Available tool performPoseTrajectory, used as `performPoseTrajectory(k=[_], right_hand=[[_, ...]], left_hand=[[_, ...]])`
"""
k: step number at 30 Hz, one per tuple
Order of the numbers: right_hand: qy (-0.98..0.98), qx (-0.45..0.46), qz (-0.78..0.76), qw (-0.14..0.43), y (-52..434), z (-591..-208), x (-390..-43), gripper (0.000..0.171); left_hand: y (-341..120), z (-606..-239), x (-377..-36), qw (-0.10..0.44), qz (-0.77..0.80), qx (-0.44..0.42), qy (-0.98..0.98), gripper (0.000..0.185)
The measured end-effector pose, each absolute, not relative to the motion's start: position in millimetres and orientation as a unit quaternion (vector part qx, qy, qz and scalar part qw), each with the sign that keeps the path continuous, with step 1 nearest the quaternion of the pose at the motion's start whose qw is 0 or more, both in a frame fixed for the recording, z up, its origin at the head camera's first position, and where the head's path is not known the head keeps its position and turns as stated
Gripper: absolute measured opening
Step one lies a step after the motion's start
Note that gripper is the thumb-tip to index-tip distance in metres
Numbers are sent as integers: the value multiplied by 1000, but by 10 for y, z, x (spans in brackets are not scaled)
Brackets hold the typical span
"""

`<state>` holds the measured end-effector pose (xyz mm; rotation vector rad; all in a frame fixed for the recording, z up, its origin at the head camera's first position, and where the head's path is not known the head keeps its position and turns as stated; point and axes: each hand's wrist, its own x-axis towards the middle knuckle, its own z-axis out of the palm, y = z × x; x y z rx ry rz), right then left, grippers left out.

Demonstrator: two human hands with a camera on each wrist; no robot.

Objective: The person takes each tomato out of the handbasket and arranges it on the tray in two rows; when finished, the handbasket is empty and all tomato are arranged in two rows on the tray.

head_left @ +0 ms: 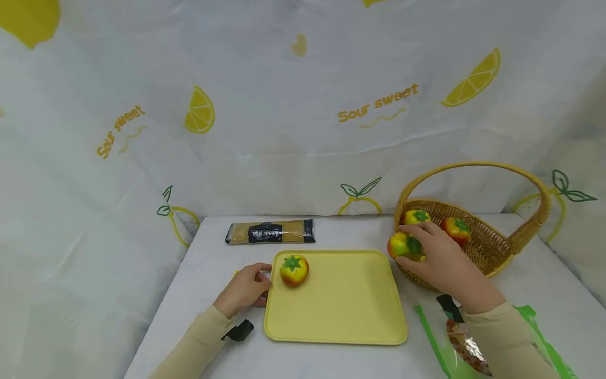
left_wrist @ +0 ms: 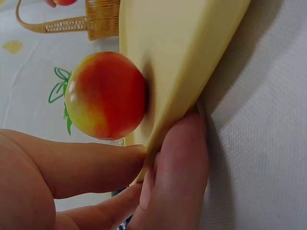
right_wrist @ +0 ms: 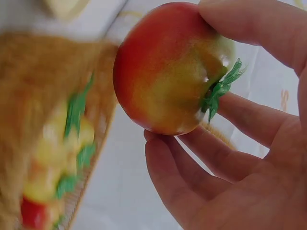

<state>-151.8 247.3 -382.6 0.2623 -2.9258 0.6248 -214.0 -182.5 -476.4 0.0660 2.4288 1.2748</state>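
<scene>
A yellow tray [head_left: 345,300] lies on the white table. One red-yellow toy tomato [head_left: 294,270] [left_wrist: 105,95] sits in its near-left corner. My left hand [head_left: 246,288] pinches the tray's left edge [left_wrist: 163,139] between thumb and fingers, close beside that tomato. My right hand [head_left: 437,258] grips a second tomato [head_left: 405,246] [right_wrist: 168,67] at the left rim of a wicker basket [head_left: 497,247]. Two more tomatoes [head_left: 416,216] [head_left: 456,229] lie inside the basket.
A packet of spaghetti [head_left: 270,231] lies behind the tray. A green-edged plastic bag [head_left: 468,347] is at the front right under my right forearm. A lemon-print cloth [head_left: 303,105] hangs as a backdrop behind the table.
</scene>
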Motion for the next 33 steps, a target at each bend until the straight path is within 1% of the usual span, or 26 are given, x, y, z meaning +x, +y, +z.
performPoseTrajectory(k=[9, 25, 33], right_hand=[[-960, 119, 240, 86, 2047, -4023, -1587, 65], [-953, 137, 269, 36, 1447, -4332, -1804, 64], [-948, 142, 284, 16, 1315, -4415, -1854, 64]], left_hand=[[-1813, -4749, -2154, 198, 448, 19, 872, 48], [-1806, -4769, -2151, 198, 449, 16, 871, 49], [-1780, -4754, -2151, 196, 446, 15, 873, 49]])
